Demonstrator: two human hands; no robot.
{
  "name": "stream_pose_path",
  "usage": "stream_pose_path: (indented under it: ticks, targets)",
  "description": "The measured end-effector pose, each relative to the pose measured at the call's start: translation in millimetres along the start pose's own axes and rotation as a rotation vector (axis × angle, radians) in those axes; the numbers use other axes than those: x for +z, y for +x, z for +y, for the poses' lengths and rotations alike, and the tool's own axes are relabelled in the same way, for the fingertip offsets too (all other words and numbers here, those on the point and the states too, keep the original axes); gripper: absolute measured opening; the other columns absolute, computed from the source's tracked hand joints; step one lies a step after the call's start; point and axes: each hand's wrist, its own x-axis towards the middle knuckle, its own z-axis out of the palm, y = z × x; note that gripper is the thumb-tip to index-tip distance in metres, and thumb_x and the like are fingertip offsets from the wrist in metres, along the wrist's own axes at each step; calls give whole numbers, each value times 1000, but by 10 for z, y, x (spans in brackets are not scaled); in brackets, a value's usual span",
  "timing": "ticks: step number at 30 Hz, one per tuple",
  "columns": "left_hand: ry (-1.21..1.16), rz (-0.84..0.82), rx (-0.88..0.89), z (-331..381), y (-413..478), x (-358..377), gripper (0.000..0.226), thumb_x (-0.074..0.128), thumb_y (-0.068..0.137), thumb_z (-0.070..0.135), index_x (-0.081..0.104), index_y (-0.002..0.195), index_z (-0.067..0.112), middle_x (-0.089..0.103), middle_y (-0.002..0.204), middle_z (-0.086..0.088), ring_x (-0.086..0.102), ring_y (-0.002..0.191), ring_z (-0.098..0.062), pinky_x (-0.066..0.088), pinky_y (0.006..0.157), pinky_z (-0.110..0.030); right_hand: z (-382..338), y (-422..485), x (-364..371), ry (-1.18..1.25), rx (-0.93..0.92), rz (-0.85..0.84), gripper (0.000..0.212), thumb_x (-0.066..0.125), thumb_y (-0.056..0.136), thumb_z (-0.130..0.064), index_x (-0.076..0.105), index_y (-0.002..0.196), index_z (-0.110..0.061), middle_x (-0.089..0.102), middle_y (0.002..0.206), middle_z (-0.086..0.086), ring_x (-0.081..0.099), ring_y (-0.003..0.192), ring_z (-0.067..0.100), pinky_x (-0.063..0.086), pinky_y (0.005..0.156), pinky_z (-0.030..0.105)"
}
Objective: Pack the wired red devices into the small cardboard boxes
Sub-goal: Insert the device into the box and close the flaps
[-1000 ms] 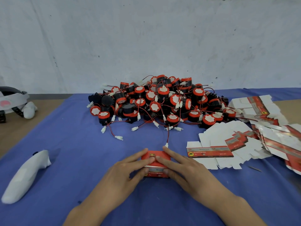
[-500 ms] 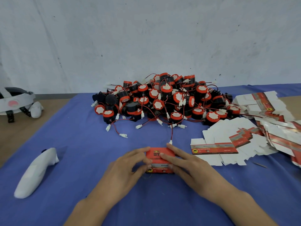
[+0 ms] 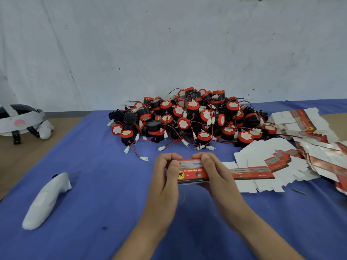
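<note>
Left grip [image 3: 165,177] clamps the box [image 3: 191,172] at its left end, right grip [image 3: 216,173] at its right end. Box sits between them, over the desk [image 3: 112,184], just before the device pile [image 3: 187,119].

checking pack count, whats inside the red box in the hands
Of the red box only printed outer faces show; the left hand and right hand grip its ends. Its inside is covered: any device there cannot be seen.

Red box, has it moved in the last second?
Yes. The red box has risen off the blue cloth, now level with the flat carton beside it.
</note>
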Motion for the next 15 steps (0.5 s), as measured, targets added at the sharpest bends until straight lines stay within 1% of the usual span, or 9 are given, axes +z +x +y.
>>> stream_pose_path:
  ticks: [2,3,4,5,7,9,11,13,15]
  targets:
    - [31,82,58,38,-56,99,18,40,95,47,54,101,39,59,98,10,59,90,-11,45,72,-13,-30,-34,177,82,1,17,29,45,101,-46,68,99,-28,69,100,2,66,94,20,57,89,37]
    - [47,128,89,63,-61,116,15,40,96,47,52,98,39,58,95,9,59,86,-11,45,70,-14,-61,-48,248,92,-9,17,29,45,103,-44,67,100,-25,68,102,7,65,95,24,56,90,39]
    - [38,170,100,86,-53,122,12,42,99,44,52,95,38,59,90,8,58,80,-11,45,66,-14,-98,-63,299,101,-19,12,29,47,101,-46,65,100,-23,67,101,9,64,94,24,55,89,37]
    - [19,200,98,124,-48,122,13,44,102,40,52,93,36,60,87,6,58,75,-11,45,62,-14,-147,-84,331,114,-26,10,31,50,97,-49,64,100,-22,67,98,9,63,90,20,55,86,32]
    - [-21,227,85,202,-55,124,17,43,106,34,53,92,30,63,85,6,59,70,-10,46,58,-12,-263,-127,348,141,-33,20,34,54,89,-52,66,98,-21,67,90,1,62,85,12,55,79,24]
    - [-46,240,71,321,-86,157,24,39,102,42,55,95,26,66,85,9,63,73,-5,47,60,-11,-413,-202,317,157,-34,53,33,56,86,-52,69,93,-23,69,86,-5,64,84,9,55,78,23]
    - [-73,245,62,477,-120,231,34,36,99,48,58,95,22,67,86,9,64,76,-5,49,62,-13,-590,-316,268,159,-43,104,29,57,85,-53,71,86,-28,71,86,-5,66,85,9,55,81,27]
    - [-82,212,63,662,-157,342,34,35,104,43,59,94,20,67,84,9,64,73,-4,49,60,-13,-775,-464,178,166,-35,179,27,56,92,-50,73,82,-31,71,86,-3,65,86,11,52,84,34]
    - [-118,157,74,923,-191,525,33,35,107,37,59,92,20,67,78,14,64,69,1,46,56,-9,-1037,-620,29,166,-48,262,29,55,99,-43,74,80,-33,72,87,-2,66,85,13,51,82,34]
